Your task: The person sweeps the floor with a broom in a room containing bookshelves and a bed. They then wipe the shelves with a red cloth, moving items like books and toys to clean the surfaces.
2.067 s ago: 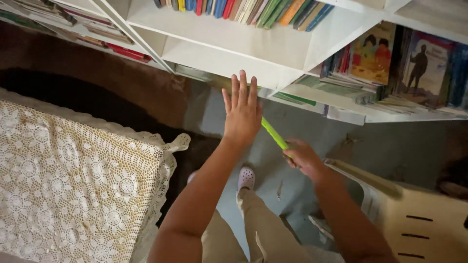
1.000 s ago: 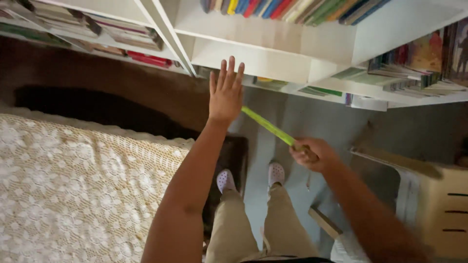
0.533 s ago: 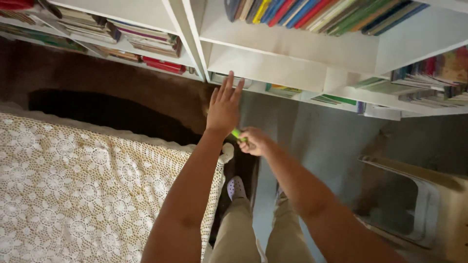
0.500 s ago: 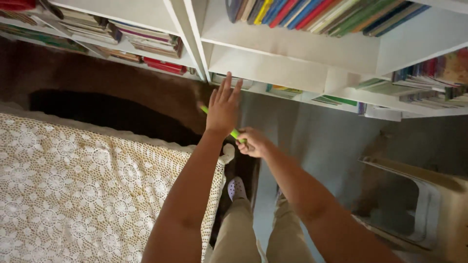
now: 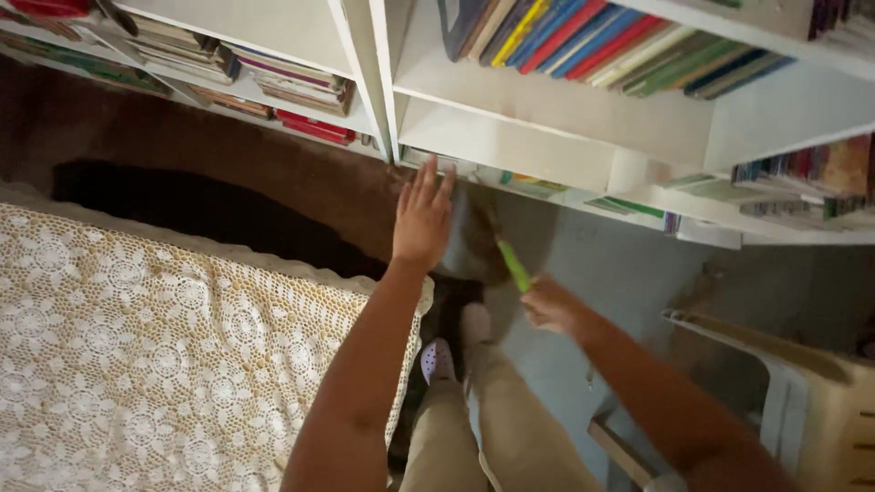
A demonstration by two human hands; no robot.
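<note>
A slim green stick [image 5: 513, 265], perhaps a ruler or pen, is gripped at its lower end by the right hand [image 5: 551, 306], whose fingers are closed around it so that the free end points up and away toward the white bookshelf [image 5: 547, 118]. Held this way, its tip is kept out in front of the body, just beside a dark grey thing [image 5: 469, 239] that is blurred and cannot be identified. The left hand [image 5: 422, 219] is raised with the palm turned away and the fingers spread apart, nothing being held in it; it is placed against or just before that grey thing, though contact cannot be judged. Rows of coloured books [image 5: 583, 41] are stood upright on the shelf above, while others are stacked flat lower down. A bed under a cream lace cover [image 5: 137, 346] is seen to the left, and a pale plastic chair [image 5: 802, 392] to the right.
</note>
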